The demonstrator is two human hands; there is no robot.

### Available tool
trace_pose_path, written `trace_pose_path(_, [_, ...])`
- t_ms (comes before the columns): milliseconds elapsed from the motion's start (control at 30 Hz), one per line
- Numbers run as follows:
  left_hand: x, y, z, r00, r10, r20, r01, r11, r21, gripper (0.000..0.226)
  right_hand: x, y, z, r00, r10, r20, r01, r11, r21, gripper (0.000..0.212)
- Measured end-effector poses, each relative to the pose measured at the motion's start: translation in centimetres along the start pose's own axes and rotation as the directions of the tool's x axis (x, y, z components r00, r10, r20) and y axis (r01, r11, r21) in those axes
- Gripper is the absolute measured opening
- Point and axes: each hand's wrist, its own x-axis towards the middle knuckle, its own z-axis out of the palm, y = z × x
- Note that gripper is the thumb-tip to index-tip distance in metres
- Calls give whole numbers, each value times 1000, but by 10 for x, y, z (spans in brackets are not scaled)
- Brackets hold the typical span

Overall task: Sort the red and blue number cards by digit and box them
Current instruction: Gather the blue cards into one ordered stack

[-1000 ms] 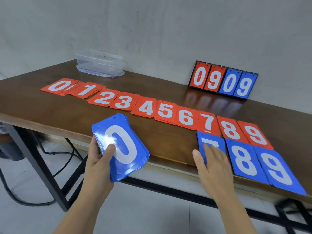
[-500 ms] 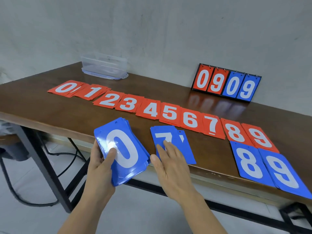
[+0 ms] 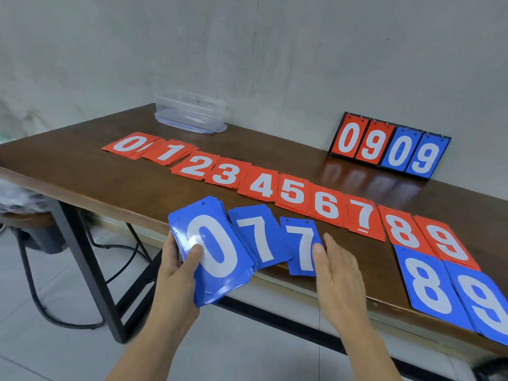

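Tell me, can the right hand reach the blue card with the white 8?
Probably yes: the right hand is open and empty, with only bare brown wooden table between it and that blue 8 card.

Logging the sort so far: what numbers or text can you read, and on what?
"0" "1" "2" "3" "4" "5" "6" "7" "8" "9": red piles, left to right.
"0": blue stack in the left hand.
"7", "7": two blue cards by the right hand.
"8": blue 8 pile.
"9": blue 9 pile.
"0 9 0 9": scoreboard at the back.
Clear box: no text readable.
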Motion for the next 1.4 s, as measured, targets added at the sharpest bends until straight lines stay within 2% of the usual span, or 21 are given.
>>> trace_pose_path(67, [2, -3, 3, 1000, -12, -1, 12, 1000, -4, 38, -3, 6, 0, 998, 40, 41, -40, 999, 12, 79])
trace_pose_path(233, [7, -7, 11, 999, -27, -24, 27, 1000, 1, 42, 1, -2, 8, 995, -14, 95, 14, 1000, 3, 92])
trace_pose_path(333, [8, -9, 17, 997, -51, -64, 50, 999, -9, 42, 7, -15, 13, 982, -37, 184, 38, 999, -3, 83])
trace_pose_path(533, [9, -11, 26, 991, -59, -119, 58, 998, -14, 44, 23, -33, 20, 938, -102, 331, 56, 987, 148, 66])
trace_pose_path(667, [11, -13, 28, 989, -51, -137, 52, 999, 2, 43, 25, -43, 25, 901, -154, 406, 71, 975, 211, 70])
trace_pose_path(900, [3, -25, 22, 992, -31, -122, 38, 998, 51, 50, 5, -52, 30, 857, -203, 474, 1, 920, 392, 62])
trace_pose_path(1067, [-5, -29, 25, 990, -19, -142, 25, 999, 38, 57, -13, -45, 23, 873, -249, 418, 61, 909, 413, 60])
trace_pose_path(1233, [-10, -33, 44, 996, -19, -84, 26, 997, 77, 57, -12, -3, -15, 965, -155, 211, 74, 934, 349, 58])
trace_pose_path(1300, [-12, -34, 54, 998, -25, -56, 30, 996, 81, 51, -9, 20, -38, 990, -93, 110, 62, 966, 250, 62])
trace_pose_path(1400, [-17, -34, 66, 999, -34, -24, 36, 996, 82, 33, -4, 60, -73, 1000, 28, 1, -28, 998, -51, 70])
